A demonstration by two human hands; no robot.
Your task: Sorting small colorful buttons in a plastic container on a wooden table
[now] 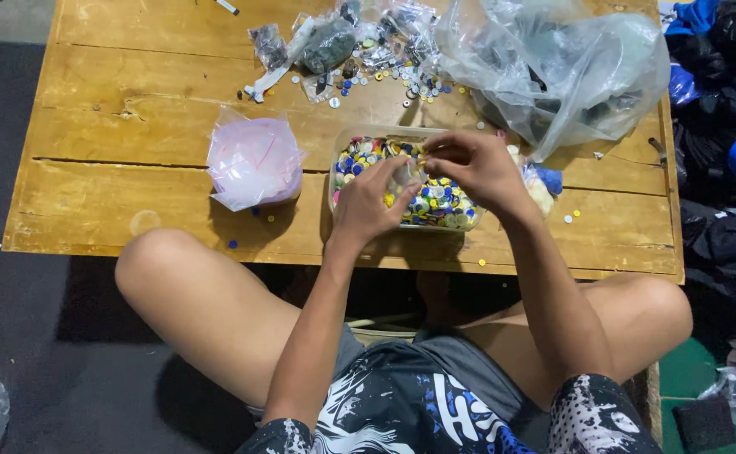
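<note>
Pinching: right hand [473, 168] has fingertips drawn together over the tray, apparently closed on something small; the item itself is too small to make out.
Left hand [370, 202]: fingers curled and pressed toward the right fingertips, seemingly holding a small clear bag [403, 174] between the two hands; whether the grip is firm cannot be told.
Relation of hands: both meet above the middle of the tray, fingertips touching or very nearly so; right hand comes from the far right side, left from the near left side.
Tray [347, 134]: shallow clear plastic container, directly under both hands, filled with small round buttons [444, 202] in yellow, blue and white.
Bearing from grip: the button heap lies straight below and slightly toward the person; tray's long axis runs left to right across the table; the left hand sits lower and nearer the heap.
Pink bag [253, 160]: translucent plastic pouch, left of the tray, apart from it, nearer the left hand.
Large clear bag [557, 71]: crumpled, right of and behind the tray, near the right forearm.
Loose buttons [368, 80]: scattered with small packets at the far edge of the table, well apart from the hands.
Table [116, 126]: low, worn wooden boards; person sits cross-legged at it.
Clothing pile [725, 126]: dark and blue fabric, off the right edge.
</note>
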